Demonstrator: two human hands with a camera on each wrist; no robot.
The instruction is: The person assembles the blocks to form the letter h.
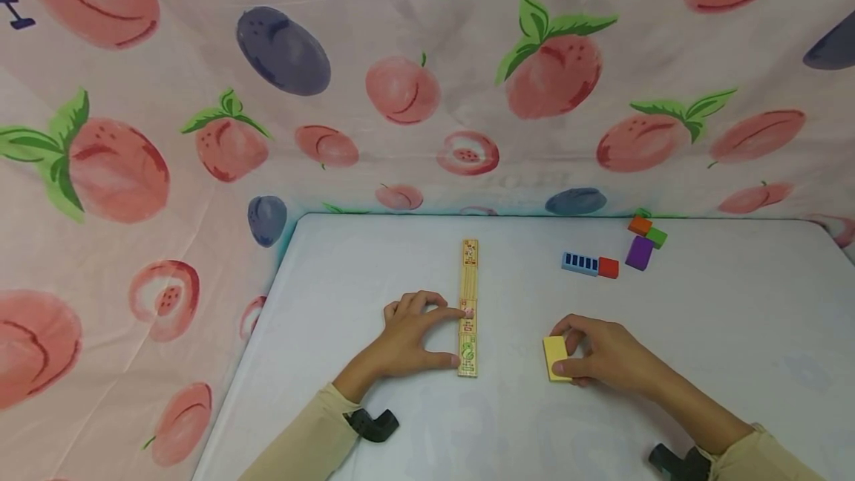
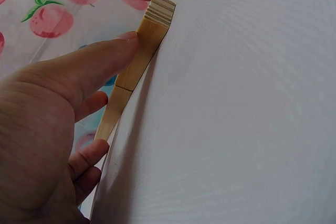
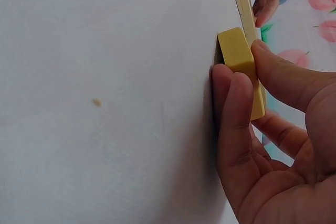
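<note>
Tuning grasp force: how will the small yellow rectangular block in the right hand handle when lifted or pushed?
The small yellow rectangular block looks rigid, with crisp edges under the right hand. Its flat faces suggest sliding on the white table, not rolling. Probably light, since fingertips alone pinch it.

Small print on the wooden strip [image 1: 469, 308] is too blurred; nothing legible.
</note>
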